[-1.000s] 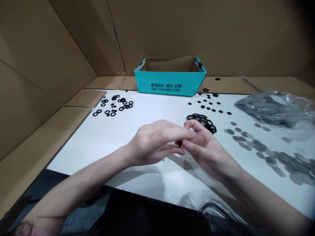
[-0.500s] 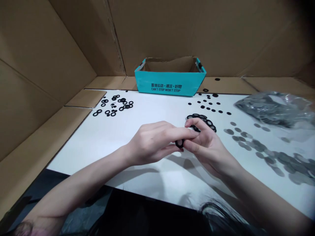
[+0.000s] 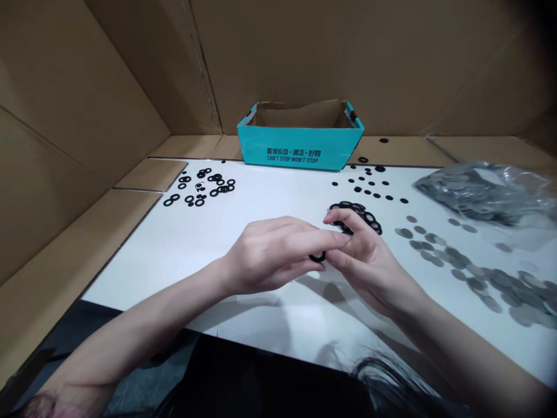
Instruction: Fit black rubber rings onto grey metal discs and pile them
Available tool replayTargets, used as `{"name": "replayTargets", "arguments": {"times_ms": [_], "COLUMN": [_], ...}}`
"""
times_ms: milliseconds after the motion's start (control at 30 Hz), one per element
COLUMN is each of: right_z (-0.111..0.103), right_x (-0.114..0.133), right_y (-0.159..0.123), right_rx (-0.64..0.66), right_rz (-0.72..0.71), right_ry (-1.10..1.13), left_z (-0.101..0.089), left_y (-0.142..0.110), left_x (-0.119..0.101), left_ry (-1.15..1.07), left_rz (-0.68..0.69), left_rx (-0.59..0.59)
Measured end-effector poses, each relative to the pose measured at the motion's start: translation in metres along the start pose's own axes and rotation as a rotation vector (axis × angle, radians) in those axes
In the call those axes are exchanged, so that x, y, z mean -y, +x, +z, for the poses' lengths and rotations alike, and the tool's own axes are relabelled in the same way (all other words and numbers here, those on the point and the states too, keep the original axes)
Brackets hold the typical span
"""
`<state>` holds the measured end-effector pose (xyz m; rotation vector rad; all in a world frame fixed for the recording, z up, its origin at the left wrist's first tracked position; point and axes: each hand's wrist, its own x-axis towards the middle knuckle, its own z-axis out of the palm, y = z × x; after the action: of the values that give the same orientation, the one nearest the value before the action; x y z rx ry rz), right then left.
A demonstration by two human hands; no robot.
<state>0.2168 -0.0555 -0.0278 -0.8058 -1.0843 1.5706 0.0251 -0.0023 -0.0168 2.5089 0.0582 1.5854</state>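
Above the white table, a small black ring [image 3: 317, 258] with a pale centre is pinched between the thumb and fingers of my left hand [image 3: 272, 252]. Close against it from the right, my right hand [image 3: 369, 255] has its thumb at the ring's edge and its index finger arched above. My left fingers cover the upper part of the ring and the right fingertips behind it. Just beyond my right hand lies a cluster of black rings with grey centres [image 3: 369, 217], partly hidden by my fingers.
Loose black rings [image 3: 200, 202] are scattered at the left. Small black discs [image 3: 376, 195] lie back right. Many grey translucent discs [image 3: 456, 255] spread along the right, below a clear plastic bag [image 3: 491, 194] of grey discs. A turquoise box [image 3: 300, 145] stands at the back before cardboard walls [image 3: 348, 52].
My left fingers have shifted slightly down over the ring, so less of it shows. My right index finger has moved a little left. The things on the table have stayed put.
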Motion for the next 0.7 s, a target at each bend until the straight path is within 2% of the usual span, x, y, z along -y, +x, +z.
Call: {"name": "replayTargets", "arguments": {"times_ms": [367,500,700], "right_z": [0.006,0.002,0.002], "right_x": [0.009,0.000,-0.003], "right_y": [0.001,0.000,0.001], "right_rx": [0.099,0.068,0.050], "right_rz": [0.141,0.123,0.172], "right_ry": [0.106,0.097,0.156], "left_z": [-0.002,-0.002,-0.001], "left_y": [0.003,0.002,-0.001], "left_x": [-0.008,-0.011,-0.002], "left_ry": [0.046,0.021,0.030], "left_rz": [-0.062,-0.111,-0.055], "left_rx": [0.001,0.033,-0.016]}}
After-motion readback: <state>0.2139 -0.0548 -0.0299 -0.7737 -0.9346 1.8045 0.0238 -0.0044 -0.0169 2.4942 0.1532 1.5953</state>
